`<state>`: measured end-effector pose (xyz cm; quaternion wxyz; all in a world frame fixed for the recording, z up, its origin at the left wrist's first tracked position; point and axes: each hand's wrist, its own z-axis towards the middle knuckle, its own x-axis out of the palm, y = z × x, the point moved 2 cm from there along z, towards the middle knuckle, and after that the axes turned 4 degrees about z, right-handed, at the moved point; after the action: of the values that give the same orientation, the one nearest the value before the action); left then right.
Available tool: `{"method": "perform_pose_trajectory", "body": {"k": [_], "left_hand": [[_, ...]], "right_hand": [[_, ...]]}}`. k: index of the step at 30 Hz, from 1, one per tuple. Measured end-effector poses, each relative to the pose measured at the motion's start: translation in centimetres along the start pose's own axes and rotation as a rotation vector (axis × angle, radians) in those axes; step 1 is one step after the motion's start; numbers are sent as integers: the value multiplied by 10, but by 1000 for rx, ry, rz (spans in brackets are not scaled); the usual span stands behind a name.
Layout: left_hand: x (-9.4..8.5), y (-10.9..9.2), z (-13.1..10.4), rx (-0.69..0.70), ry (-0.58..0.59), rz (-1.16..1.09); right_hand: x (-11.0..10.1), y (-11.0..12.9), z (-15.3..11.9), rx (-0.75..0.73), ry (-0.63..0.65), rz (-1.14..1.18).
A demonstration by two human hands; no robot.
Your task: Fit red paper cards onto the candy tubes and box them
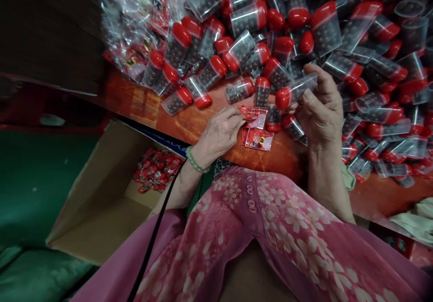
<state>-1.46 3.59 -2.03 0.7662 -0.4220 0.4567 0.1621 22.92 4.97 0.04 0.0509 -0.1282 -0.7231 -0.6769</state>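
Note:
My right hand (323,108) is closed around a clear plastic tube with a rounded red cap (294,90), held tilted above the table with its red end to the left. No dark balls are plainly visible inside it. At the table's near edge my left hand (221,130), with a green bead bracelet on the wrist, pinches the edge of a small red printed packet (255,116). Just below that packet lies a second red printed packet (260,139). Several red-capped tubes filled with dark balls, such as a short tube (262,92), lie right beyond my fingers.
A large heap of red-capped tubes (382,67) covers the back and right of the table. Clear plastic bags with printed red cards (135,17) pile up at the back left. Below the table edge stands a cardboard box (91,193) with many red packets (157,169) inside.

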Motion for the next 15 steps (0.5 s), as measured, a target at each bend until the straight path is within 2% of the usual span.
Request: {"method": "perform_pose_trajectory", "body": {"k": [4, 8, 11, 15], "left_hand": [[-1, 4, 0, -115, -78, -56], [-3, 2, 0, -236, -245, -207], [-8, -2, 1, -225, -335, -256], [-16, -9, 1, -124, -370, -278]], "right_hand": [[-1, -3, -17, 70, -41, -29], [0, -6, -30, 80, -18, -32], [0, -2, -37, 19, -23, -105], [2, 8, -43, -121, -10, -64]]}}
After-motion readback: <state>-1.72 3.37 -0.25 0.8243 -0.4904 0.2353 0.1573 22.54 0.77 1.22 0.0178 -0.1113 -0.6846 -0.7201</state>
